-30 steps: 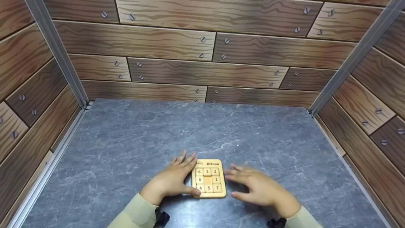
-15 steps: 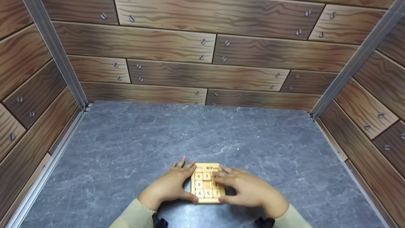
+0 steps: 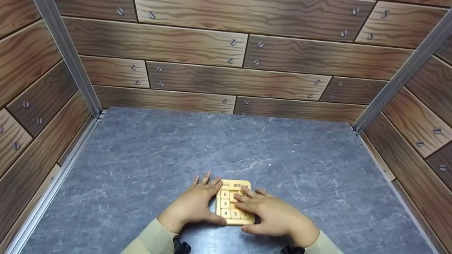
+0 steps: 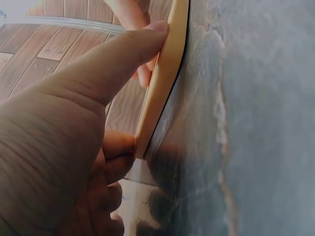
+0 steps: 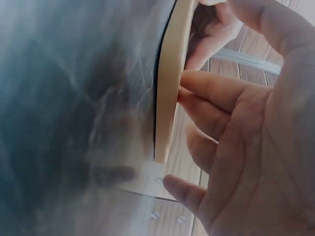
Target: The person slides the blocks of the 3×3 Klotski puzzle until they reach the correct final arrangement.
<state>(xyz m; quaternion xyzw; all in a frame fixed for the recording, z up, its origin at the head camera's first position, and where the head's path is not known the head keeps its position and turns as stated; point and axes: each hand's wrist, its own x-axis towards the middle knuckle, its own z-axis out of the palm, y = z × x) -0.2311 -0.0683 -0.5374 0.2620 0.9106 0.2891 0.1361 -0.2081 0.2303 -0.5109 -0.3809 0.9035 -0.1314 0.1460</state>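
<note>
A pale yellow sliding number puzzle (image 3: pixel 235 222) lies flat on the grey marbled table. My left hand (image 3: pixel 196 204) holds its left side, thumb on the near corner and index finger at the far corner; the left wrist view shows the same thumb (image 4: pixel 135 42) on the frame's edge. Over the puzzle's right half, my right hand (image 3: pixel 272 213) touches the tiles with extended fingertips, its thumb beside the near right corner. Tiles 6, 8, 4 and 5 show, while the right fingers cover most of the others. In the right wrist view the fingers (image 5: pixel 216 91) meet the puzzle's upper face.
The grey marbled tabletop (image 3: pixel 212 141) stretches behind the hands. Wood-plank-patterned walls (image 3: pixel 197 77) enclose it at the back and both sides, with metal posts (image 3: pixel 76 60) at the corners. Dark bands (image 3: pixel 182 245) sit at both wrists below light sleeves.
My right hand has come in from the right side of the puzzle onto its tiles, fingertips now farther left over the middle. My left hand keeps its hold on the left edge.
</note>
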